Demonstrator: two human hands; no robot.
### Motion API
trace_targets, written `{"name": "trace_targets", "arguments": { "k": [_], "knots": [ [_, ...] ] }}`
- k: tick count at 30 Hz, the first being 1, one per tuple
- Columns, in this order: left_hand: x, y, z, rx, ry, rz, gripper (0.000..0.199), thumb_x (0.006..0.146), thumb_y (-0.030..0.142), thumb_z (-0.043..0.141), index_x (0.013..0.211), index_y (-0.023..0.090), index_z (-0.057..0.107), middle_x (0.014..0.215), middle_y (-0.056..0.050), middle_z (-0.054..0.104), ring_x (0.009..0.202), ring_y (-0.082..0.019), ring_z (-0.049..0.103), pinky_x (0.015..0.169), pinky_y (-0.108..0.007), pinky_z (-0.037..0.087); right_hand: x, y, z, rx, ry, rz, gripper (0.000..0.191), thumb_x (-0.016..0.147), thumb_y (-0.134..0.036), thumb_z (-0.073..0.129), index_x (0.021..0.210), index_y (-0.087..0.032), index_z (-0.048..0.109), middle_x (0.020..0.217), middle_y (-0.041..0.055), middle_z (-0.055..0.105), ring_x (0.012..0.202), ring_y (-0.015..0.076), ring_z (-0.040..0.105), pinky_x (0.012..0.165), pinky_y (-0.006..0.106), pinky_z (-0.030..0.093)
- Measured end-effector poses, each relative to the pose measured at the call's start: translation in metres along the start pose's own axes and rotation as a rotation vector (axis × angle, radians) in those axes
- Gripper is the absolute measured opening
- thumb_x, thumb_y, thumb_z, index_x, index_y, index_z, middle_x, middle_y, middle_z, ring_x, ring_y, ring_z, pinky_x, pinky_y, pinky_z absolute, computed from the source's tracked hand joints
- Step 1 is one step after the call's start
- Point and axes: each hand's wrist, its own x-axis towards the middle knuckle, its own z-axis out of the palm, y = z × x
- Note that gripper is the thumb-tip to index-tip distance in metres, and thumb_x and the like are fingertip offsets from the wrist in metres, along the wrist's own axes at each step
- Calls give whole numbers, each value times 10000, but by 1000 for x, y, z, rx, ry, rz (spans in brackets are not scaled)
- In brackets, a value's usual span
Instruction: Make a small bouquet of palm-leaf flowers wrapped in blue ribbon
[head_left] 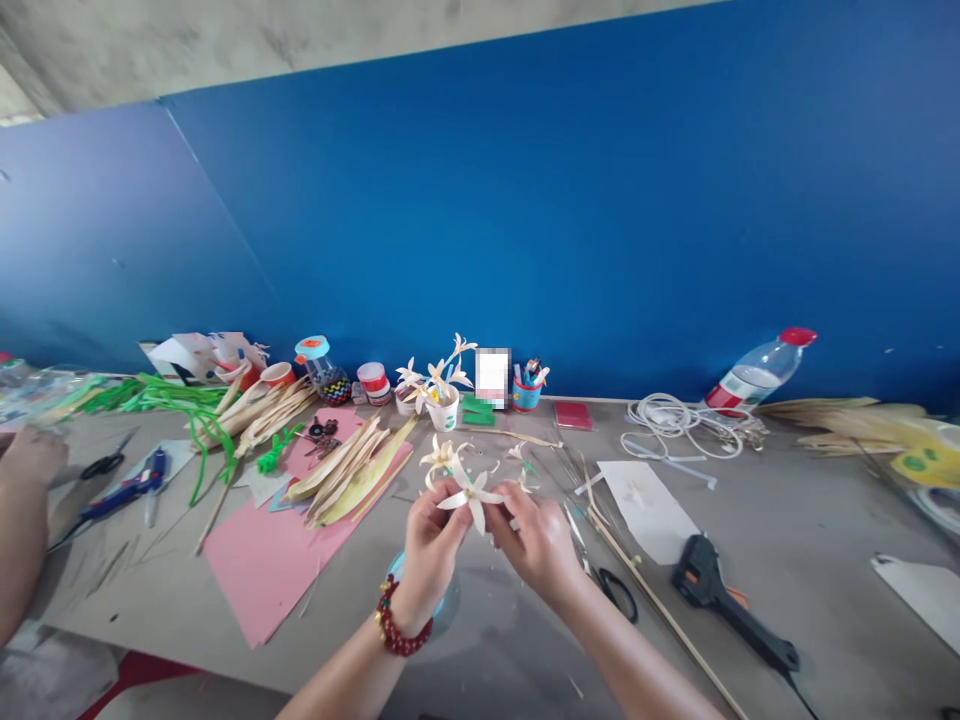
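Note:
A white artificial flower with long pointed petals is held between my two hands over the middle of the table. My left hand, with a red beaded bracelet at the wrist, pinches it from the left. On the other side, the fingers of my right hand are closed at a petal tip. Just beyond them lies a cream flower. Farther back, more such flowers stand in a white cup. Under my left wrist a round blue-rimmed object is partly hidden.
Right of my arm lie scissors, a long stick, white paper and a black glue gun. Leftward are dried husks, pink paper and a blue glue gun. Another person's hand is at far left.

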Motion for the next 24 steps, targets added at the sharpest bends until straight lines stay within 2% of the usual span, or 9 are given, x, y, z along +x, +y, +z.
{"name": "trace_targets", "arguments": {
  "k": [2, 5, 10, 14, 17, 24],
  "knots": [
    [0, 0, 0, -72, 23, -17, 249, 812, 385, 728, 750, 167, 625, 546, 64, 411, 486, -61, 241, 456, -194, 225, 0, -2, 2, -79, 64, -90, 248, 984, -258, 449, 750, -215, 518, 557, 3, 639, 482, 153, 609, 519, 234, 359],
    [0, -1, -1, -112, 73, -29, 273, 767, 411, 770, 790, 170, 645, 559, 61, 428, 499, -67, 259, 471, -200, 244, 0, -6, 2, -133, 86, -153, 251, 999, -252, 429, 762, -216, 506, 594, 17, 655, 496, 156, 617, 515, 237, 350],
    [1, 2, 2, -93, 91, -9, 343, 777, 425, 763, 667, 157, 579, 574, 65, 367, 529, -68, 221, 483, -196, 243, 1, -12, -4, -92, -32, -83, 204, 1003, -218, 418, 810, -224, 485, 616, 11, 649, 506, 155, 598, 520, 240, 348],
    [0, 4, 2, 6, 97, 23, 316, 812, 412, 731, 692, 162, 578, 601, 60, 398, 532, -69, 251, 489, -196, 272, 3, -17, -11, -58, -145, -47, 139, 981, -194, 402, 864, -229, 467, 647, 16, 650, 523, 164, 588, 513, 251, 333],
    [0, 5, 1, 109, 84, 97, 285, 848, 397, 689, 718, 165, 588, 649, 38, 475, 543, -77, 318, 503, -204, 311, 3, -18, -13, -53, -157, -6, 150, 968, -195, 417, 829, -238, 454, 606, -1, 631, 494, 155, 565, 502, 251, 309],
    [2, 14, 0, 438, 50, 341, 221, 908, 290, 607, 721, 174, 590, 699, 5, 560, 661, -129, 493, 657, -239, 426, 0, -17, -9, -153, -52, -54, 137, 945, -197, 450, 826, -231, 507, 577, -5, 616, 475, 150, 546, 512, 262, 282]
  ]
}}
